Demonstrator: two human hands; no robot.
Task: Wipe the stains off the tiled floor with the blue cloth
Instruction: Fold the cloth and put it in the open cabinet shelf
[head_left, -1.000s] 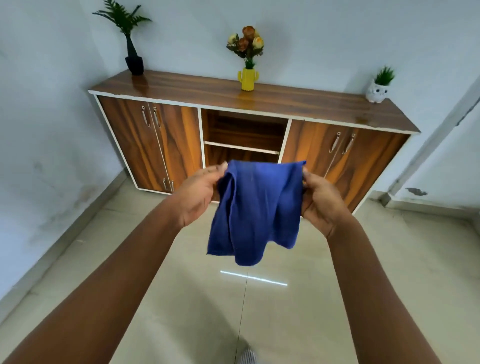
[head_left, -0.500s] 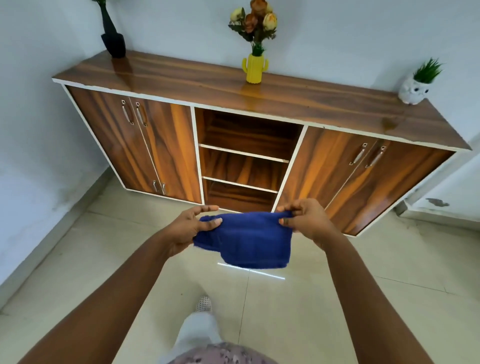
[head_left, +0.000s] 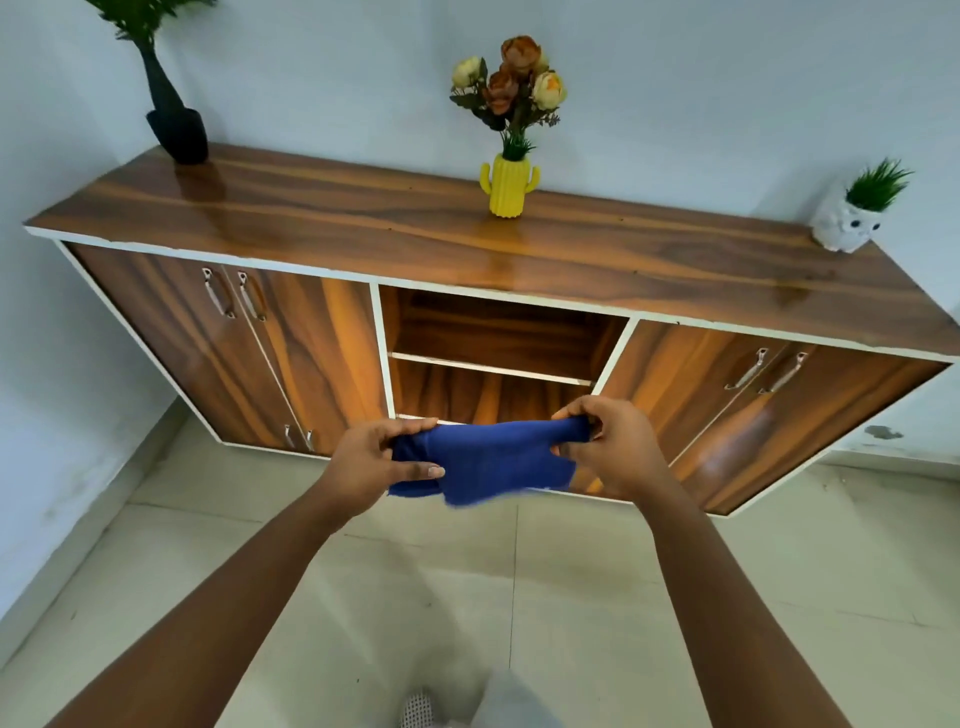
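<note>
The blue cloth (head_left: 488, 462) is stretched between both hands in the air, folded over, in front of the cabinet's open middle shelves. My left hand (head_left: 371, 462) pinches its left end between thumb and fingers. My right hand (head_left: 615, 447) grips its right end. The beige tiled floor (head_left: 597, 597) lies below, with a few small dark specks near the grout lines. No large stain shows in this view.
A long wooden cabinet (head_left: 467, 244) stands against the wall ahead. On top are a black vase with a plant (head_left: 174, 124), a yellow cactus vase with flowers (head_left: 509, 182) and a white owl pot (head_left: 852, 218). My shoe and leg (head_left: 467, 701) show at the bottom.
The cloth hung down open a second ago; it is now folded shorter and held lower between both hands. I have come closer to the cabinet.
</note>
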